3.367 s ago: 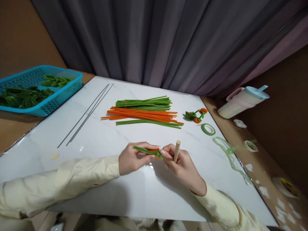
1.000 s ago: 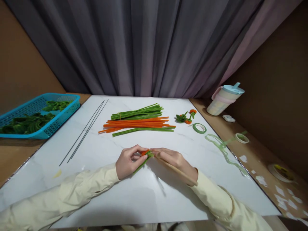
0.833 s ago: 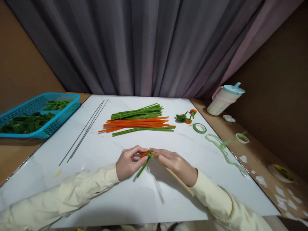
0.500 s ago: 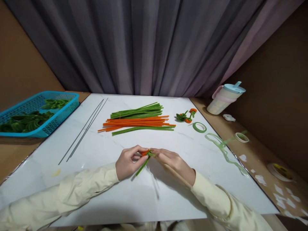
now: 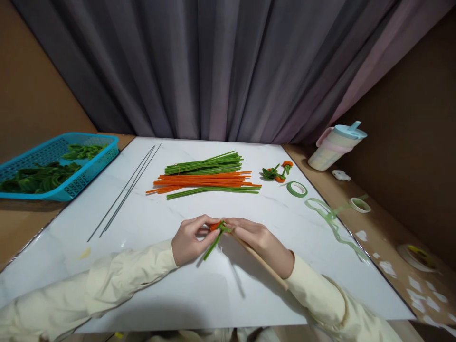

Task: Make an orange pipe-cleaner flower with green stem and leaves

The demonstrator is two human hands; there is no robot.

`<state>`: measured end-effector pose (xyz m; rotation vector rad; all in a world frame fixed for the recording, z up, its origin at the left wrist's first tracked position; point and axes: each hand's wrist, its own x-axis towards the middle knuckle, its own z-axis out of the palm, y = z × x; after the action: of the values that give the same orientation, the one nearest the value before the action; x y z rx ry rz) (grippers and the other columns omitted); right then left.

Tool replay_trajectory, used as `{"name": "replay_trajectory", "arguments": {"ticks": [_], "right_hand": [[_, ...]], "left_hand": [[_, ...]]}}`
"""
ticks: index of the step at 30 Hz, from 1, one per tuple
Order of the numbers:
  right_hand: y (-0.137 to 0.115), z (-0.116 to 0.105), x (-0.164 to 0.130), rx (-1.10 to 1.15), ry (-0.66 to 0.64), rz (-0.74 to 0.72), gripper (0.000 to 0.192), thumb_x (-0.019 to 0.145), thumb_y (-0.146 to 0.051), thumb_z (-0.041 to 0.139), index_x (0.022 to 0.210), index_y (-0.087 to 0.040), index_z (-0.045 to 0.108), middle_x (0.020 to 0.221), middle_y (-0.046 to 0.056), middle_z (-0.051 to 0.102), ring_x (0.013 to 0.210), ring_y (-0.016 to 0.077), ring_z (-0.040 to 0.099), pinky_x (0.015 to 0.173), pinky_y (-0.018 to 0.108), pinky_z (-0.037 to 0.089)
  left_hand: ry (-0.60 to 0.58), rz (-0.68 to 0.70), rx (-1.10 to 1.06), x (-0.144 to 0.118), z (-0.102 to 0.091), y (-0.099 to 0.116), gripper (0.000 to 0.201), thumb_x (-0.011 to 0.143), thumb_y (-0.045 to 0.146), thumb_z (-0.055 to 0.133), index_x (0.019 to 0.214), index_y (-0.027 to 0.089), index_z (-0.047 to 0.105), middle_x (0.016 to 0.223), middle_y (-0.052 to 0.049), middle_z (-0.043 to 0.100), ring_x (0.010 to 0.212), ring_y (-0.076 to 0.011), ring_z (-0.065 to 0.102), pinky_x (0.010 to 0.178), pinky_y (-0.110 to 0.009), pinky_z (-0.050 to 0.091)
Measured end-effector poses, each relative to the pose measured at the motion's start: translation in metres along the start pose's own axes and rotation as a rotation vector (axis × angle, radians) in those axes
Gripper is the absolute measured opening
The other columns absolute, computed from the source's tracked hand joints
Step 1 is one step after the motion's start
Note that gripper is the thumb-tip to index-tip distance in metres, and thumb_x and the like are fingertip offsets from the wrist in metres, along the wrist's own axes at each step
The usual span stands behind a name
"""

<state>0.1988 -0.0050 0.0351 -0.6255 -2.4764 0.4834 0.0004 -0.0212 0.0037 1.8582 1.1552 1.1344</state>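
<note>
In front of me, my left hand (image 5: 190,240) pinches a small orange and green pipe-cleaner flower (image 5: 214,226). A green pipe-cleaner end (image 5: 212,249) sticks out of it toward me. My right hand (image 5: 260,242) is closed on a thin tan stick (image 5: 265,266), probably wooden, which runs under the palm and out past the wrist. The stick's tip meets the green part of the flower, and the fingers hide the exact contact. Farther out lie orange pipe cleaners (image 5: 203,180) and green pipe cleaners (image 5: 206,164). Several finished-looking orange and green pieces (image 5: 280,179) sit at the right.
Green floral tape (image 5: 297,189) and a loose tape strip (image 5: 335,228) lie at the right. Thin dark wires (image 5: 130,190) are on the left. A blue basket (image 5: 67,190) holds green leaf shapes. A tumbler (image 5: 333,149) and paper scraps (image 5: 387,269) stand beyond the right edge.
The tan stick has swung out from beneath my right wrist, so more of its near end shows. Both hands keep almost the same grip, and the view has shifted slightly.
</note>
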Motion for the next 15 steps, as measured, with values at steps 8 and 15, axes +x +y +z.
{"name": "replay_trajectory", "arguments": {"ticks": [8, 15], "right_hand": [[-0.003, 0.001, 0.000, -0.089, -0.027, 0.004, 0.025, 0.090, -0.009, 0.035, 0.104, -0.011, 0.055, 0.109, 0.018, 0.061, 0.101, 0.0213, 0.059, 0.081, 0.033, 0.053], [-0.004, 0.010, 0.003, 0.235, 0.176, 0.157, 0.016, 0.089, -0.013, 0.043, 0.094, -0.016, 0.057, 0.094, 0.010, 0.066, 0.083, 0.0149, 0.065, 0.071, 0.023, 0.052]], "left_hand": [[-0.009, 0.033, 0.035, 0.000, 0.001, 0.000, 0.016, 0.078, 0.018, 0.055, 0.092, 0.012, 0.062, 0.087, -0.007, 0.069, 0.072, -0.0136, 0.066, 0.066, -0.021, 0.058], [0.035, 0.194, 0.050, -0.002, 0.002, -0.004, 0.015, 0.080, 0.015, 0.054, 0.092, 0.010, 0.062, 0.087, -0.009, 0.069, 0.073, -0.0139, 0.067, 0.065, -0.021, 0.058]]}}
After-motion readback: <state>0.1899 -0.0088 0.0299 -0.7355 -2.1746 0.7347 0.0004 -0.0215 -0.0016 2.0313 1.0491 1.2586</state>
